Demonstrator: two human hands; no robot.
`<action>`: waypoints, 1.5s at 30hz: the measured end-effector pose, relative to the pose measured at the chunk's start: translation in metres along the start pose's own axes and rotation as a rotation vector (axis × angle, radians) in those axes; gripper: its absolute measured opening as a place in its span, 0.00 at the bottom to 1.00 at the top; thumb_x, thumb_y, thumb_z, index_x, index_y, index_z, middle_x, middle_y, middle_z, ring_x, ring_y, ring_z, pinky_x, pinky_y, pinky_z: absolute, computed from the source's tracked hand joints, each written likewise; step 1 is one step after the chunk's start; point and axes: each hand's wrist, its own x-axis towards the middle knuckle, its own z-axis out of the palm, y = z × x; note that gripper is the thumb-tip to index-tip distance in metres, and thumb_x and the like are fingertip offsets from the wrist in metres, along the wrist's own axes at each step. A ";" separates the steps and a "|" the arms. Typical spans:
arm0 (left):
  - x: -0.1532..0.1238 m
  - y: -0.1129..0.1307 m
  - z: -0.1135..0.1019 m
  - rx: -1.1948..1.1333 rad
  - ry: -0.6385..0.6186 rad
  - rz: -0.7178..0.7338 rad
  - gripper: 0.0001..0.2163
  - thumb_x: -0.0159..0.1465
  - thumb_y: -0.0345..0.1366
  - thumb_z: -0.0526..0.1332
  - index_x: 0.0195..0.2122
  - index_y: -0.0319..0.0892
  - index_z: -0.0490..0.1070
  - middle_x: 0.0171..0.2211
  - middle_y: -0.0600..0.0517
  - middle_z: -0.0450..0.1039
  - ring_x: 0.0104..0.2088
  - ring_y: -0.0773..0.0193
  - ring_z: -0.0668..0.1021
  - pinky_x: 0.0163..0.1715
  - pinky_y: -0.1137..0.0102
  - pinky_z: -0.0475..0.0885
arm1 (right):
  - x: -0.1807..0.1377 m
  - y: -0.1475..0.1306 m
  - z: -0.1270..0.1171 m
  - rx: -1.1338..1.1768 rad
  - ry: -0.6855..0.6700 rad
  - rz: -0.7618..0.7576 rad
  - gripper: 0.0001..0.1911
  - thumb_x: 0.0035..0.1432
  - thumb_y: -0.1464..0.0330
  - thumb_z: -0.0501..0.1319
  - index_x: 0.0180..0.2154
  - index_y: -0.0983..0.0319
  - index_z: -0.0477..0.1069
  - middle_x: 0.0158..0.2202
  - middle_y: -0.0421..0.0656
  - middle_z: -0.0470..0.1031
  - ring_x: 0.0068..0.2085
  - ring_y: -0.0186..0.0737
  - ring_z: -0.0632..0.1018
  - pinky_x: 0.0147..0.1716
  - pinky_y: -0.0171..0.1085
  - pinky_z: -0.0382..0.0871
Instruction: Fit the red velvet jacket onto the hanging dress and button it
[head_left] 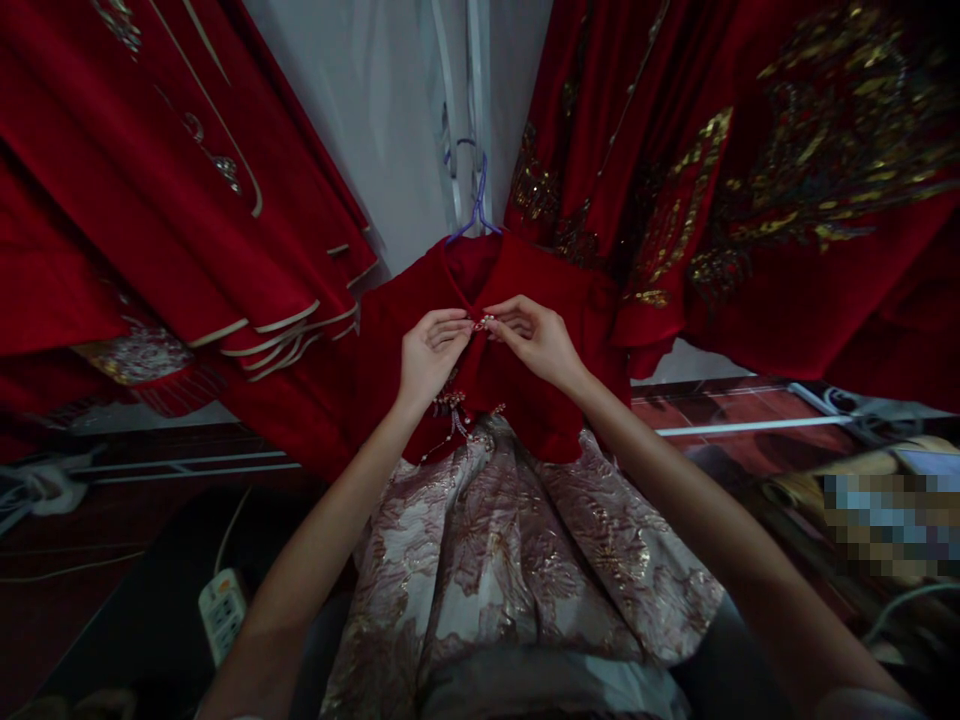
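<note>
A short red velvet jacket (525, 395) hangs on a purple hanger (475, 212) in front of me, over a pale floral brocade skirt (517, 560). My left hand (429, 352) and my right hand (534, 338) meet at the jacket's front just below the collar. Both pinch a small beaded clasp (482, 323) between fingertips and thumbs. A beaded tassel (451, 405) dangles from the jacket under my left hand.
Red embroidered garments hang at the left (172, 200) and at the right (750, 180) with gold sequin work. A white wall (390, 120) is behind. A white power strip (221, 610) lies on the dark floor at the lower left, with cables nearby.
</note>
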 end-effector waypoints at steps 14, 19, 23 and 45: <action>0.001 0.002 0.005 0.116 -0.001 0.113 0.08 0.55 0.35 0.65 0.36 0.42 0.73 0.36 0.50 0.78 0.35 0.65 0.80 0.41 0.68 0.77 | 0.001 -0.001 0.011 -0.056 0.134 -0.009 0.14 0.52 0.59 0.65 0.38 0.61 0.75 0.34 0.43 0.79 0.35 0.39 0.80 0.38 0.40 0.76; 0.005 0.003 0.003 0.208 -0.054 0.183 0.09 0.55 0.32 0.64 0.38 0.41 0.75 0.36 0.50 0.78 0.35 0.65 0.80 0.40 0.68 0.78 | 0.002 0.005 0.007 0.013 0.151 0.014 0.16 0.48 0.60 0.68 0.38 0.61 0.78 0.35 0.45 0.80 0.35 0.40 0.80 0.40 0.41 0.76; 0.007 0.004 0.001 0.246 -0.063 0.192 0.09 0.56 0.32 0.63 0.39 0.40 0.76 0.36 0.50 0.79 0.35 0.66 0.81 0.40 0.69 0.78 | 0.005 0.009 0.008 0.061 0.186 0.036 0.19 0.45 0.59 0.69 0.38 0.64 0.78 0.36 0.46 0.80 0.36 0.41 0.81 0.41 0.41 0.77; 0.020 -0.020 0.004 0.179 -0.031 0.157 0.06 0.58 0.31 0.61 0.37 0.41 0.73 0.35 0.51 0.78 0.35 0.67 0.79 0.36 0.73 0.75 | 0.013 0.018 0.021 0.037 0.210 0.064 0.19 0.52 0.56 0.64 0.39 0.63 0.76 0.36 0.45 0.80 0.34 0.39 0.81 0.37 0.38 0.78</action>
